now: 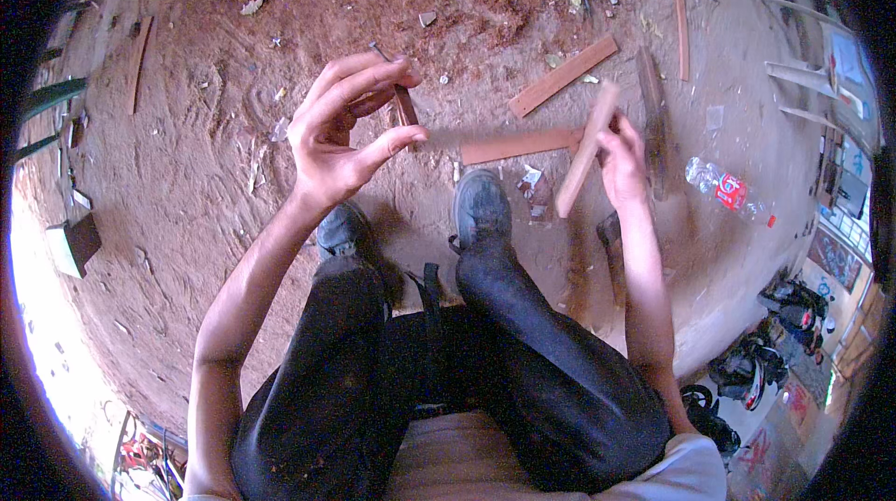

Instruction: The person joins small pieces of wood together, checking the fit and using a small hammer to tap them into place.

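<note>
My left hand (347,128) is raised over the ground ahead of my left shoe, fingers curled and thumb stretched toward them. A short dark brown wooden piece (405,105) is pinched between fingertips and thumb. A thin grey metal bit (378,51) sticks out above the fingers; I cannot make out what it is. Off to the right, my right hand (623,160) grips a flat light wooden strip (586,154), tilted and slightly blurred. Just beyond my right shoe, a reddish wooden strip (513,146) lies on the ground, its right end behind the held strip.
Another wooden strip (565,76) lies farther off, beside a dark wooden bar (651,109). A clear plastic bottle (730,191) lies at right. A dark object (610,244) is by my right forearm. My shoes (482,207) stand on dirt ground scattered with scraps. Motorbikes (747,366) stand lower right.
</note>
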The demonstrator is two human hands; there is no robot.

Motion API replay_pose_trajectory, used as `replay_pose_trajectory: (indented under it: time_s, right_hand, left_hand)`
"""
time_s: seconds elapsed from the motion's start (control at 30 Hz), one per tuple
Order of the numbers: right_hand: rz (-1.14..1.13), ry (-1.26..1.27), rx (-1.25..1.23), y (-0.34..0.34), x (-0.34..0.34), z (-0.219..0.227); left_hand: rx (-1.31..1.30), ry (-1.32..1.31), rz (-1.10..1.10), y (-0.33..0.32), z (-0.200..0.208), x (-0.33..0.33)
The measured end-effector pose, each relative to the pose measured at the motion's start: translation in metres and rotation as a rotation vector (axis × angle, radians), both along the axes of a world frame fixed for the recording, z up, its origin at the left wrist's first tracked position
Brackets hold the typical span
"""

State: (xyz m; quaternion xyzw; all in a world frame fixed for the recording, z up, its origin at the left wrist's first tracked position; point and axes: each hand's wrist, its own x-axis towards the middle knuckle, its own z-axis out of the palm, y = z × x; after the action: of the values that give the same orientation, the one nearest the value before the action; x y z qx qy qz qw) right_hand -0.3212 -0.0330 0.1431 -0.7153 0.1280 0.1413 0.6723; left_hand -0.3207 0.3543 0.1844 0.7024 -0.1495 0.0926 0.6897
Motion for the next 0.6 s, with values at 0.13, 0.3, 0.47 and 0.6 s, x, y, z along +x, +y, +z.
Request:
replay_pose_trajectory:
  time_s: [0.13,0.3,0.47,0.6]
  right_hand:
    - [0.652,0.164,-0.743,0.012,-0.012,-0.004]
    - [0.866,-0.074,-1.071,0.000,-0.041,-0.052]
    - [0.736,-0.285,-1.096,0.021,-0.037,-0.071]
    - [0.763,-0.430,-1.139,0.012,-0.033,-0.074]
  left_hand:
    - [0.043,-0.003,0.006,0.004,0.001,-0.002]
    - [0.013,-0.002,-0.011,-0.002,0.003,0.001]
    - [0.013,0.012,-0.005,0.001,0.001,0.000]
    - [0.029,-0.018,-0.007,-0.001,0.002,-0.001]
